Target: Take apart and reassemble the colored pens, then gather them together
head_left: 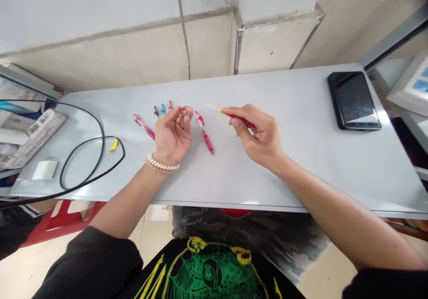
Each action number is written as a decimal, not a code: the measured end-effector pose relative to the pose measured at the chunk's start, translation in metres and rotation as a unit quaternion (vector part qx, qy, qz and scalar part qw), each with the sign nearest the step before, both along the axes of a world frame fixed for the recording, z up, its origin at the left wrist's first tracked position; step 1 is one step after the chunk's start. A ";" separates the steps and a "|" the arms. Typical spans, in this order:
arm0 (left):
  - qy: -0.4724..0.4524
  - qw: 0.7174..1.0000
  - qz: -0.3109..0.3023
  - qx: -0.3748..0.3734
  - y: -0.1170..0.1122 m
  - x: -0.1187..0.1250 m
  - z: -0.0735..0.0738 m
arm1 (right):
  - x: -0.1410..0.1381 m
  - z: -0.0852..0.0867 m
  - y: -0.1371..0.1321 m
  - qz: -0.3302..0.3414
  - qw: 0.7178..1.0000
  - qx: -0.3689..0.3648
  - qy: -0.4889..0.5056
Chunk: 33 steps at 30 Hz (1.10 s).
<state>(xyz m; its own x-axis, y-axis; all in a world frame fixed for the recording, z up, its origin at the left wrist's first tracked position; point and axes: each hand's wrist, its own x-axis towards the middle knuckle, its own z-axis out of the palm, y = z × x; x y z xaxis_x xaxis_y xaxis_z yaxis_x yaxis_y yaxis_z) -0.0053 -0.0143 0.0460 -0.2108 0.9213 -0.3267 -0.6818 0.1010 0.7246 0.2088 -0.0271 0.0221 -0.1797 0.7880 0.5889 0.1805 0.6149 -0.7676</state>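
Note:
My right hand (259, 134) is closed around a red pen barrel (247, 122). A yellow band and a pale, see-through tube (213, 108) stick out of its left end. My left hand (175, 132), palm turned up, pinches a small red pen piece (182, 109) whose exact shape is mostly hidden by the fingers. Between the hands, a red-and-white click pen (204, 133) lies on the table. Another red pen (144, 126) rests left of my left hand. Behind that hand show the ends of a black pen (156, 111), a teal pen (162, 109) and a red one (170, 105).
On the grey table (301, 174), a black device with a dark screen (354, 99) lies at the right. A black cable (100, 132) with a yellow tag loops at the left, near a white adapter (45, 169). Boxes (20, 125) stand at the left end; a tiled wall is behind.

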 end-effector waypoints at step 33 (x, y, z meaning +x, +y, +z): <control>0.201 0.971 -0.079 0.103 -0.026 0.022 -0.017 | -0.010 -0.009 -0.014 -0.019 0.999 -0.049 0.001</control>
